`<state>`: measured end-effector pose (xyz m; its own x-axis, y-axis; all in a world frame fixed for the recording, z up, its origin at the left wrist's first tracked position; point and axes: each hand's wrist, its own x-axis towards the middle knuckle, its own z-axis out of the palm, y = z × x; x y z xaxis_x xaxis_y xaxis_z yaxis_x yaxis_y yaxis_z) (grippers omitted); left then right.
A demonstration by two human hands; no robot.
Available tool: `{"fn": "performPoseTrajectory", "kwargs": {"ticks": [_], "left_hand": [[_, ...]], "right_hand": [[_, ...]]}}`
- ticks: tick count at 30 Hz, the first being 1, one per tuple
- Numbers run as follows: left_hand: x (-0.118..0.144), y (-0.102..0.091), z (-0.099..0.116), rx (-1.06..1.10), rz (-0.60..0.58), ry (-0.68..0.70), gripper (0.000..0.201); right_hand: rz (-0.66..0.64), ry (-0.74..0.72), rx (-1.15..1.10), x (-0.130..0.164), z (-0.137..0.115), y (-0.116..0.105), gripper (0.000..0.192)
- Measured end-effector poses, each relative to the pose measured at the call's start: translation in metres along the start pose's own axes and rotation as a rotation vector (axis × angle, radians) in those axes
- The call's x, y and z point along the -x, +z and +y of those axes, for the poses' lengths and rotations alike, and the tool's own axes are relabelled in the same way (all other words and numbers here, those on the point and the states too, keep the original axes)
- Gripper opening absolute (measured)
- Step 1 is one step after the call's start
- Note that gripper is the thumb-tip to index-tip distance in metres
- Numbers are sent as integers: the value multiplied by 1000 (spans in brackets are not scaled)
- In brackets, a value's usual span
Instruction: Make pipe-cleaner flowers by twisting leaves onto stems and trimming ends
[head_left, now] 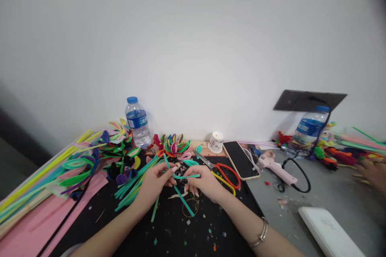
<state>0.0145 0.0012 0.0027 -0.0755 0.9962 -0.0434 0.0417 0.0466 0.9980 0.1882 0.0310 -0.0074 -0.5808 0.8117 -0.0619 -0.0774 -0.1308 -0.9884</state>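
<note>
The left hand (155, 182) and the right hand (202, 182) meet over the middle of the black mat (169, 229), fingers pinched on the same teal pipe cleaner (181, 177). The left fingers are closed on it near the upper bend, the right fingers closed on the other end, so the wire runs between both hands & one tail hangs down toward the mat.

To bend it well, I think: keep both pinches close to the bend point, turn w/ the fingertips and not the wrist, and keep the fuzzy wire tight so the loop comes out even. The tail should stay away from the scraps on the mat.

Just left of the hands lies a bundle of teal pipe cleaners (135, 182). Behind them, some finished flowers (173, 145) in mixed colours. Just right of the right hand are scissors (224, 170) w/ red & yellow handles, then a phone (241, 160), face up. Further right on the grey counter (319, 196) lies a pink glue gun (276, 168) w/ black cable. A water bottle (138, 122) stands at the wall, and a small white cup (216, 141) near it. At the far right edge another person's hand (374, 172) is blurred among more pipe cleaners; what it holds I cannot tell.
</note>
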Motion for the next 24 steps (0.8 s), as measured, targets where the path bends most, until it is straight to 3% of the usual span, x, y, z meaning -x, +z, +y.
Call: {"fn": "performPoseTrajectory", "kwargs": {"ticks": [6, 11, 17, 24], "left_hand": [[2, -1, -4, -264, -89, 184, 39], [5, -2, -1, -380, -99, 260, 37], [10, 1, 1, -365, -170, 250, 29], [16, 5, 4, -471, -301, 324, 29]], "right_hand": [[77, -8, -154, -4, 4, -3, 18], [131, -49, -289, -3, -1, -2, 24], [54, -29, -204, -5, 6, -4, 24], [72, -39, -107, -6, 8, -3, 29]]}}
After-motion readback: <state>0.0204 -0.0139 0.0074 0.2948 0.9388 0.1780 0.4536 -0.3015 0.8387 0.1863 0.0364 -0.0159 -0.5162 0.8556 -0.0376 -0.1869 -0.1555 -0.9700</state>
